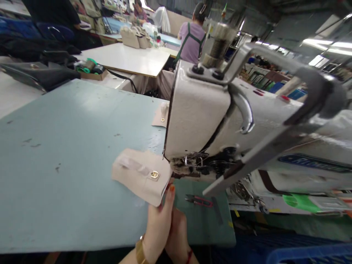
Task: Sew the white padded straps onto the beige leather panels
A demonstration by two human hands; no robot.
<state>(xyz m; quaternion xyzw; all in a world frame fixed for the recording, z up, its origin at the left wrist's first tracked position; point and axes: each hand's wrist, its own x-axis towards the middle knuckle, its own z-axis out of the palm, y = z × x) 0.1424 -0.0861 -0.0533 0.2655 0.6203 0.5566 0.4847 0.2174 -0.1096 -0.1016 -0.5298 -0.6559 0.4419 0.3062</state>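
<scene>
A beige bag piece (137,178) with a small gold buckle (154,175) and a strip under translucent film lies on the table, its right end by the sewing machine head (199,113). My left hand (159,223), wearing a gold watch, is closed on its near right corner, thumb up along the edge. Tucked against it on the right is my right hand (178,229), with a red cord at the wrist. Its fingers are curled and mostly hidden behind the left hand, so what they hold does not show. Red-handled thread snips (199,200) lie right of my hands.
A similar beige piece (161,115) rests behind the machine head. A grey metal bar (264,150) slants down in front of the machine. Beyond the blue-green table (68,176) stand a box of thread spools (92,69), a white table (129,60) with beige bags, and a seated person (192,40).
</scene>
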